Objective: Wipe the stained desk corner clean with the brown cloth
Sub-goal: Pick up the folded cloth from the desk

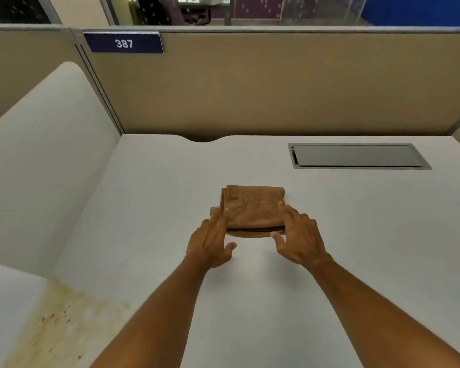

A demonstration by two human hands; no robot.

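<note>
Folded brown cloth (252, 209) lies mid-bench (356, 235), flanked by left hand (210, 240) and right hand (299, 235), both open, fingertips touching. Judged soft, light, floppy; best pinched at folded edges. Stain (64, 314) sits at near-left corner.

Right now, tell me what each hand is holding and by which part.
Nothing is lifted. The left hand and right hand rest open-fingered on the folded brown cloth's near corners.

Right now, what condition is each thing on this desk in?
Brown cloth: folded, lying flat mid-desk.
Left hand: open, fingers on the cloth's left edge.
Right hand: open, fingers on its right edge.
Desk corner: stained yellowish-brown, not yet wiped.
Cable hatch: lid closed.
</note>
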